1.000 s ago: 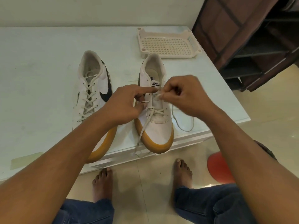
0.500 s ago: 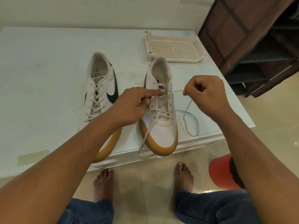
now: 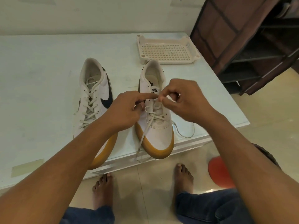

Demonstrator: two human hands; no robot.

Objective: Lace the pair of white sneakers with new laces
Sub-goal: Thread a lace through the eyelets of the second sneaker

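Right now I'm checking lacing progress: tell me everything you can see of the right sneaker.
The right sneaker is white, leather-looking, with a tan gum sole and a black logo on the tongue. It sits upright on the table, toe over the near edge, heel by the tray. Its lace crosses only the lower eyelets; loose ends trail off the toe and to its right. The left hand and right hand pinch the lace mid-tongue.
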